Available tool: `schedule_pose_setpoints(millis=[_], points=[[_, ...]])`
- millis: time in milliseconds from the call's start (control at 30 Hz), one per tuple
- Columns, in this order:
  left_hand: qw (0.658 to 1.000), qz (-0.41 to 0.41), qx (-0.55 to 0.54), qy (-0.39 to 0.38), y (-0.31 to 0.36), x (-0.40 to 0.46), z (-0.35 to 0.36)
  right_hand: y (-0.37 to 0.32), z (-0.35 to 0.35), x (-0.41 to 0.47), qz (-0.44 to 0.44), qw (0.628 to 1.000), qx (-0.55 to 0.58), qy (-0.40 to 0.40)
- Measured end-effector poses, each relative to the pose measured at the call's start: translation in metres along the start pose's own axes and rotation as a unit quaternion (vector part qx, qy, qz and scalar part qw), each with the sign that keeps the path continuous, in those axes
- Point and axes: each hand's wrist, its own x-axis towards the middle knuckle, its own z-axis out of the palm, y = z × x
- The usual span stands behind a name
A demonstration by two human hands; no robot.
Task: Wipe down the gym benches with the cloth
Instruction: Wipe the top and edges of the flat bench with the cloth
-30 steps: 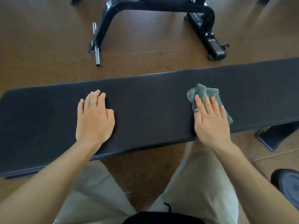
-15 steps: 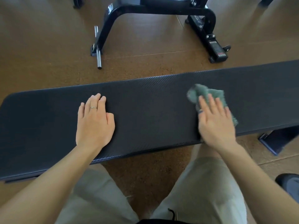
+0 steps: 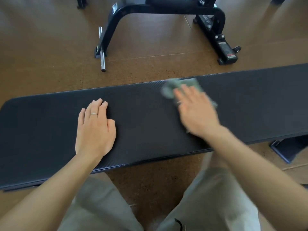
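A long black padded gym bench (image 3: 143, 124) runs across the view from left to right. My left hand (image 3: 95, 129) rests flat on its pad left of centre, fingers straight, a ring on one finger. My right hand (image 3: 196, 112) presses a green cloth (image 3: 181, 85) flat against the pad near the bench's far edge, right of centre. The hand and the cloth are motion-blurred. Most of the cloth lies under my palm and fingers; its far part sticks out beyond the fingertips.
Behind the bench stands a black metal frame of another gym machine (image 3: 166, 12) with a chrome peg (image 3: 102, 54) on the brown floor. A dark bench foot (image 3: 290, 149) shows at the right under the pad. My legs in light trousers are below.
My right hand has slid the cloth away from me toward the bench's far edge and slightly left. My left hand has stayed in place on the pad.
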Motion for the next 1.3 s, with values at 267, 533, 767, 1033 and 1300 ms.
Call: schedule_pose_setpoints(millis=[267, 533, 767, 1033, 1300], points=[[1.0, -0.002, 0.007, -0.005, 0.0, 0.001, -0.001, -0.07, 0.001, 0.05, 0.108, 0.99, 0.086, -0.039], [1.0, -0.007, 0.009, -0.008, 0.001, 0.001, -0.002, -0.08, 0.002, 0.052, -0.15, 0.986, 0.047, -0.05], [1.0, -0.003, 0.011, -0.013, 0.003, 0.002, -0.004, 0.001, -0.01, 0.063, 0.156, 0.986, 0.053, -0.042], [0.999, 0.007, -0.015, -0.037, -0.002, 0.004, -0.008, -0.163, 0.014, 0.017, -0.178, 0.98, 0.06, -0.066], [0.996, -0.081, 0.023, -0.013, -0.077, -0.024, -0.047, -0.11, 0.007, 0.074, 0.052, 0.995, 0.039, -0.073]])
